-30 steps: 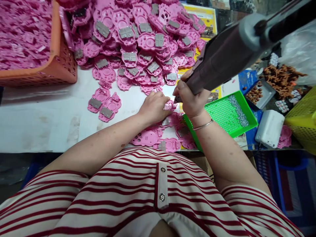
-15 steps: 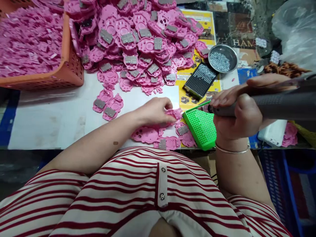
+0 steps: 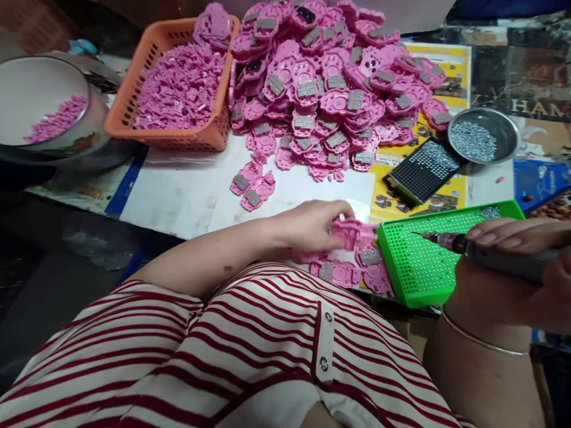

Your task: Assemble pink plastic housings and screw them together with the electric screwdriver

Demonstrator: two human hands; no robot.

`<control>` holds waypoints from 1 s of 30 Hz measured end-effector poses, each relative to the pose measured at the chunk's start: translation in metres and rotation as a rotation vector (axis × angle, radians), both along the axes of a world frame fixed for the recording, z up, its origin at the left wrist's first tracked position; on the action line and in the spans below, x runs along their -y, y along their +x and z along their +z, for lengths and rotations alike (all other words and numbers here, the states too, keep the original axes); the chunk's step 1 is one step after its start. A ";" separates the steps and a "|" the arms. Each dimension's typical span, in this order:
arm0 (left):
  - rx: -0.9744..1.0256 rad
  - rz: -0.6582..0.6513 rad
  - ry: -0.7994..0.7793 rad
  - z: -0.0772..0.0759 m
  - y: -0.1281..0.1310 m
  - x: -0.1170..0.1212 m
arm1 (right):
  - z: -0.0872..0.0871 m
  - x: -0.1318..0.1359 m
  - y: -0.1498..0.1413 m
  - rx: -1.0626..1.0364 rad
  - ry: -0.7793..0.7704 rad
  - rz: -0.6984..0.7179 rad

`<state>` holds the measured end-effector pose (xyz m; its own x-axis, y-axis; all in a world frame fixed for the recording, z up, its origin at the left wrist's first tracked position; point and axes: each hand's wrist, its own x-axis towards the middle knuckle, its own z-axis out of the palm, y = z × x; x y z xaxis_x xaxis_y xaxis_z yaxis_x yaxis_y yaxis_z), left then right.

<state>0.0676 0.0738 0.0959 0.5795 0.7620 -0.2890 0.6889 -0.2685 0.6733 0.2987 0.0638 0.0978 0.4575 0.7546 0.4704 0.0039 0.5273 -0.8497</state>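
My left hand [image 3: 312, 224] is closed round a pink plastic part [image 3: 353, 233] just left of a green perforated screw tray [image 3: 419, 270]. My right hand [image 3: 517, 267] grips a grey electric screwdriver [image 3: 491, 252], its tip hovering over the green tray. Several more pink parts with grey metal plates [image 3: 345, 272] lie at the table's near edge below my left hand.
A big heap of pink parts [image 3: 339, 83] fills the back of the table. An orange basket [image 3: 173, 137] of small pink pieces stands at the left, beside a round bowl [image 3: 49, 113]. A metal bowl of screws [image 3: 484, 137] and a black screw tray [image 3: 422, 169] sit at the right.
The view has swung left and up. My right hand has carried the screwdriver from the pink part to the green tray. My left hand still holds the pink part.
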 end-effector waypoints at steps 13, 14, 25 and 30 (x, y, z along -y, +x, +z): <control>-0.249 0.804 0.619 -0.083 -0.139 -0.004 | -0.025 -0.008 0.035 0.358 0.212 0.128; -0.265 0.809 0.599 -0.090 -0.143 -0.003 | -0.026 -0.008 0.035 0.344 0.213 0.139; -0.121 0.656 0.550 -0.098 -0.127 0.019 | -0.027 -0.008 0.018 0.135 0.163 0.102; 0.005 0.438 0.501 -0.094 -0.097 0.004 | -0.024 -0.004 0.017 0.196 0.177 0.143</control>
